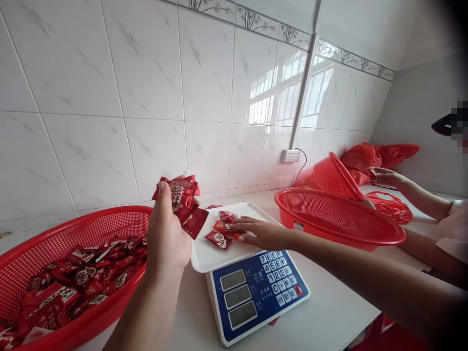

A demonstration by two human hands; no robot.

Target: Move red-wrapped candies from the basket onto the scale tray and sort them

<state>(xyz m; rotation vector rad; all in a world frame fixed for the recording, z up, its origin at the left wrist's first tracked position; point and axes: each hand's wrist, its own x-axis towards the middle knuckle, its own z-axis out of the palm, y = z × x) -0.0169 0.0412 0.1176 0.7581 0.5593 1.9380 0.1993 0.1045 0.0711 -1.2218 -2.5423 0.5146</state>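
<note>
Several small red snack packets (188, 207) with white lettering are gripped in my left hand (166, 239), which is raised beside the scale's pan with the thumb over them. On the white pan (252, 214) of a digital scale (259, 292) lie a few more red packets (219, 240). My right hand (258, 233) rests over these with its fingers stretched out, touching them and partly hiding them. To the left, a red perforated basket (120, 214) holds many of the same packets (84, 275).
Right of the scale stands a red oval basket (340, 219). Another person's hand (385, 176) is near red plastic bags (365, 158), and a second red basket (334, 175) is tilted there. A socket strip (291, 155) hangs on the tiled wall; the table edge (360, 334) runs at lower right.
</note>
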